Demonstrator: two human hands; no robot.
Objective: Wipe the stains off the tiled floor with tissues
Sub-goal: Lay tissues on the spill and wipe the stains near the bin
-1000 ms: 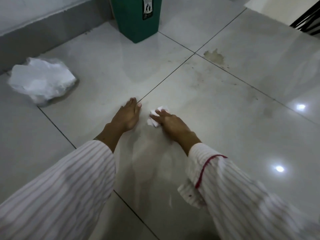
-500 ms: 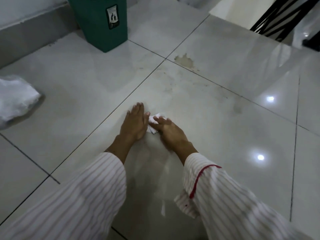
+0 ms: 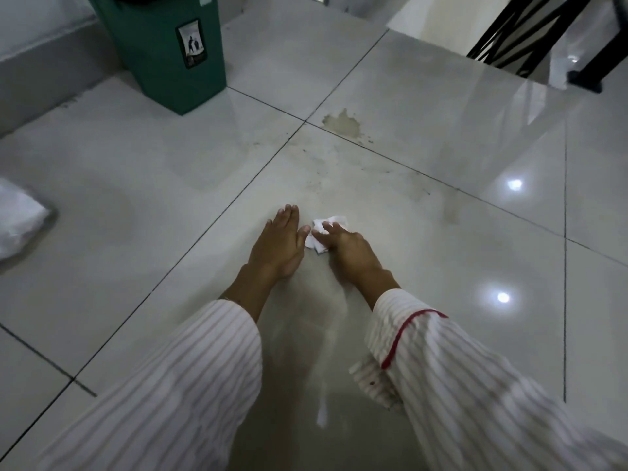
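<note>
1. Your left hand lies flat, palm down, fingers straight and together, thumb angled toward the right hand.
2. Your right hand presses downward with bent fingers.
3. Both forearms reach forward in striped sleeves, hands nearly touching.

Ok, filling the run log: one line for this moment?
left hand flat on tiled floor | right hand presses tissue | tan stain beyond, unwiped

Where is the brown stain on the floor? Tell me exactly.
In the head view the brown stain sits up the middle, by the tile joint crossing, right of the green bin and well beyond the tissue under the right hand.
</note>
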